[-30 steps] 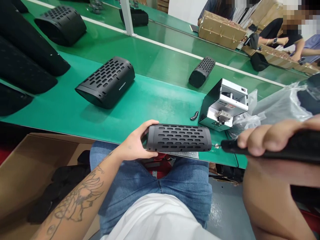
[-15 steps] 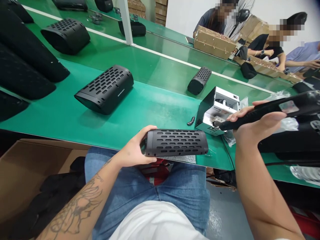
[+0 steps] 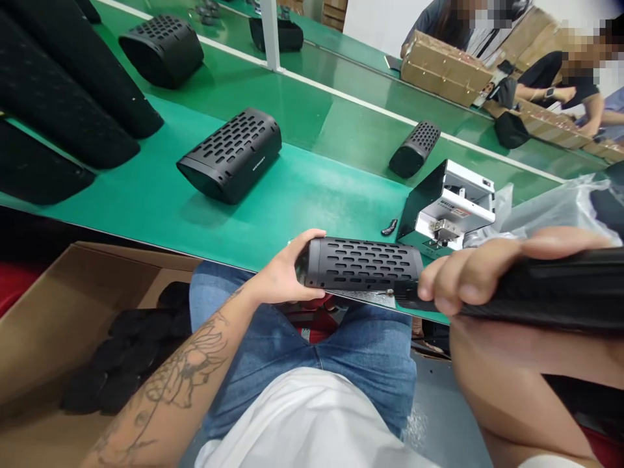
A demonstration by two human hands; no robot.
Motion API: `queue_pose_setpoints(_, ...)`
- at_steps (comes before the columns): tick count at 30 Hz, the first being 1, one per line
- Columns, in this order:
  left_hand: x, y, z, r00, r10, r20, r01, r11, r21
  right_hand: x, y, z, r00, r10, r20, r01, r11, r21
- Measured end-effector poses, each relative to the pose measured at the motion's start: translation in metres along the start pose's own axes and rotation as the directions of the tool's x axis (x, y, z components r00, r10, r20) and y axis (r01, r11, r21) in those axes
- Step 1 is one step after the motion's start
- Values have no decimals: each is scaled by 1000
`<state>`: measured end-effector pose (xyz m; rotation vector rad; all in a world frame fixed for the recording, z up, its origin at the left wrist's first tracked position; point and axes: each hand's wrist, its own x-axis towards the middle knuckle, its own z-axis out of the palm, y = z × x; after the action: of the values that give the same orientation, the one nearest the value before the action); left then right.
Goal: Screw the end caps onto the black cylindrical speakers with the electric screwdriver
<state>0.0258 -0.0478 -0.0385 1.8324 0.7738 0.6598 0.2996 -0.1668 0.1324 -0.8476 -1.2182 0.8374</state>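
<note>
My left hand point(image 3: 291, 270) is wrapped round the left end of a black speaker housing point(image 3: 368, 263) with a slotted grille, at the table's front edge. In my right hand point(image 3: 482, 276) is a black electric screwdriver point(image 3: 550, 286), lying almost level and pointing left. Its tip, with what looks like a small screw on it, is by the housing's lower right edge; whether they touch I cannot tell. Behind stands a black and silver screw feeder point(image 3: 448, 211). A small black curved piece point(image 3: 389, 227) rests on the green table beside the feeder.
More speaker housings point(image 3: 231, 156) stand on the green table point(image 3: 312, 201) and beyond. Tall black parts point(image 3: 73, 84) crowd the left. Clear plastic bags point(image 3: 560, 205) lie at right. A cardboard box point(image 3: 43, 312) holds black pieces below. Co-workers point(image 3: 560, 84) sit across the bench.
My right hand has brought the screwdriver from the screw feeder down and left to the housing. My left hand keeps its grip. The whole view has shifted slightly.
</note>
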Motion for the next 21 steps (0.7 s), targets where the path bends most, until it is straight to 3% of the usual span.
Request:
queue_pose_setpoints(3,0,2,1,1000,2,0,-2,1000,17,4,16,24,997,-45,58,47,998,-30)
queue_pose_setpoints(7,0,2,1,1000,3,-3,-3,1000,16,6,33,29,991,-129,-28,130,991,27)
queue_pose_setpoints(14,1,0,1,999,40,-4,-40,999,35,19,28,30,995,74,71,-76,997,30)
queue_pose_setpoints(21,2,4,1,999,39,-7,-39,998,42,15,48,36,1000,-5,-25,6,997,74)
